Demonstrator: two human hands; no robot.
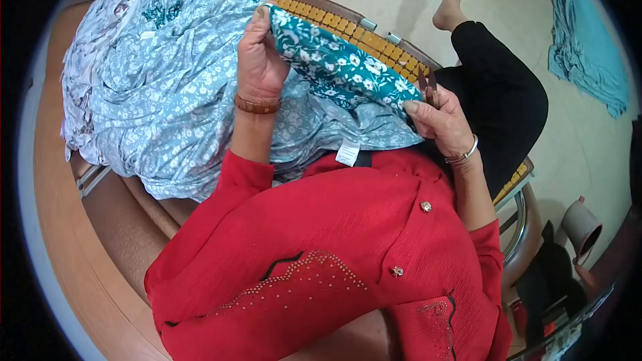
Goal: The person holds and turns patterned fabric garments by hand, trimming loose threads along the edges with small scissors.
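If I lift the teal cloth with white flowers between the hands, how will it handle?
The teal cloth with white flowers will probably be floppy: it stretches between left hand and right hand, but bunches into folds below. It looks thin, so likely light. The pale-blue floral fabric heap lies against it and might drag along; any join is unclear.

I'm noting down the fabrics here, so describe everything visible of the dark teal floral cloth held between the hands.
The dark teal cloth with white flowers looks thin and soft. It slants, drawn fairly taut, between the left hand and the right hand, each pinching it. Folds of the same print lie beneath, against pale blue floral fabric; whether the two are joined, I cannot tell.
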